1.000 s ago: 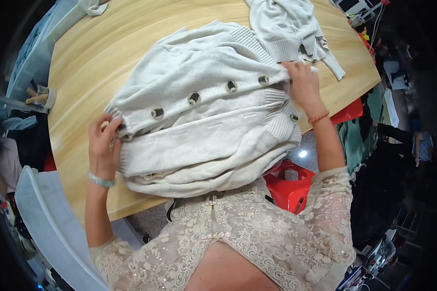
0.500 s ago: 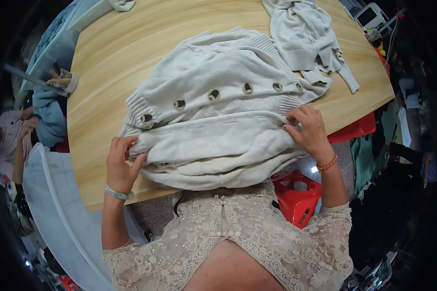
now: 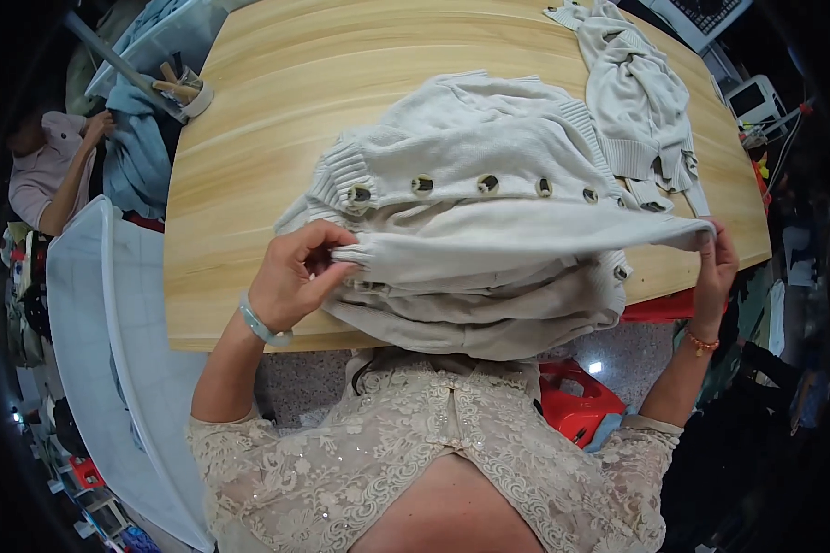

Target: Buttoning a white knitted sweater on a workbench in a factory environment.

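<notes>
On the wooden desk [image 3: 249,138], a cream buttoned cardigan [image 3: 470,184] lies folded.
Beyond the fingers, its button row runs across; the left hand [image 3: 295,276] pinches a lifted fold at one end, the right hand [image 3: 715,267] grasps its far end, stretching it taut between them. Past the right fingers lies a second cream garment [image 3: 636,101].

Your left hand [image 3: 297,276] pinches the ribbed hem of a cream buttoned cardigan [image 3: 475,230]; your right hand [image 3: 716,269] grips the same edge at its far end, fabric stretched taut between your hands. The cardigan's bulk lies bunched on the wooden tabletop [image 3: 277,111], draping over the near edge. A second pale knit garment [image 3: 632,101], possibly another cardigan, lies beyond, just beside. Red stool [image 3: 576,401] below.
</notes>
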The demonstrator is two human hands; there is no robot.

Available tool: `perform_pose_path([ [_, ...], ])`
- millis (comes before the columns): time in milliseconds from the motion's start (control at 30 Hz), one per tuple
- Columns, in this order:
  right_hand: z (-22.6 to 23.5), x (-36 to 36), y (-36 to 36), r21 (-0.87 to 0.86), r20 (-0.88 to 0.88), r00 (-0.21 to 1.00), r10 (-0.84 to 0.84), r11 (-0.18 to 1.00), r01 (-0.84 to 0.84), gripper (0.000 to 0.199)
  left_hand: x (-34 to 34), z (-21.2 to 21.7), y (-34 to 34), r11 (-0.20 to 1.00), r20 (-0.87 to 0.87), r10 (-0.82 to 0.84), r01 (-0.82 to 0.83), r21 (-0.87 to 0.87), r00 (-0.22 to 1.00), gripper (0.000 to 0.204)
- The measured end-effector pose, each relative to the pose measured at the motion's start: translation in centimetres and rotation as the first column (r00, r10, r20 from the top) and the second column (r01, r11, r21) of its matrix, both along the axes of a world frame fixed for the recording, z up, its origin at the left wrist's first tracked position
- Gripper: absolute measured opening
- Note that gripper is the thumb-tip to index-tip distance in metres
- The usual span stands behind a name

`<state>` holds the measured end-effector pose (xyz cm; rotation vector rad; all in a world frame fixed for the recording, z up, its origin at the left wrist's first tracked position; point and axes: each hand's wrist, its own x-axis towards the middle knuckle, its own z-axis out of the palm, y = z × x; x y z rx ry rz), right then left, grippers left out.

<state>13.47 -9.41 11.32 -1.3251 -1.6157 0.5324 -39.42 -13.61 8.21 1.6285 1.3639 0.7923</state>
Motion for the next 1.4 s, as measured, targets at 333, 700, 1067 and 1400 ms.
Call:
perform_pose_path([
  [333,-3.2,-18.9,2.5,-0.094,0.163,0.935,0.314,0.949,-0.302,0.041,1.3,-3.2,2.9,0.993,0.027,0.103,-0.105,0.053,0.994,0.019],
  [700,-6.3,-32.3,2.3,-0.303,-0.125,0.762,0.636,0.707,-0.639,0.020,1.0,-3.4,0.6,0.985,0.189,0.067,-0.096,0.147,0.980,0.007],
  [1067,-9.4,-32.2,1.7,-0.058,-0.050,0.877,0.478,0.875,-0.481,0.022,1.4,-3.3,3.5,0.923,-0.022,0.164,-0.146,0.356,0.986,0.010],
  [1400,-9.9,-32.7,0.0,0.074,0.284,0.861,0.422,0.886,-0.458,0.020,0.3,-5.2,6.3,0.999,0.100,-0.032,0.034,-0.027,0.994,0.007],
])
